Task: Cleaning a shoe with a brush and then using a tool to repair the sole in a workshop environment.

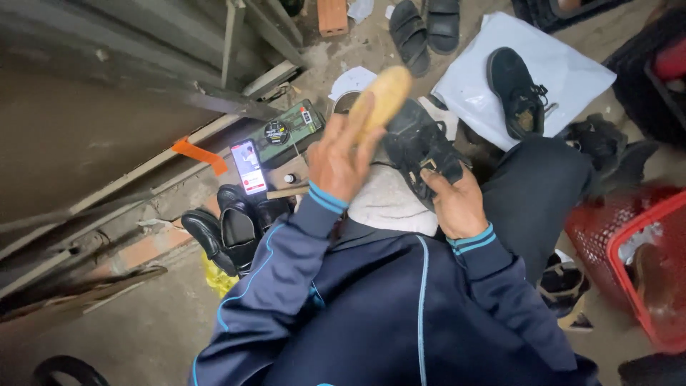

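Note:
My left hand (343, 154) grips a tan wooden brush (382, 100), raised over a black lace-up shoe (418, 143). My right hand (454, 200) holds that shoe from below, resting it on a pale cloth (386, 204) across my lap. Both arms wear dark blue sleeves with light blue cuffs. The brush blurs slightly against the shoe's upper.
A phone (249, 166) with a lit screen leans beside a green tin box (289, 129). Black dress shoes (229, 232) stand at left. Another black shoe (516, 89) lies on a white sheet (564, 68). Sandals (425, 28) at top, a red basket (629, 250) at right.

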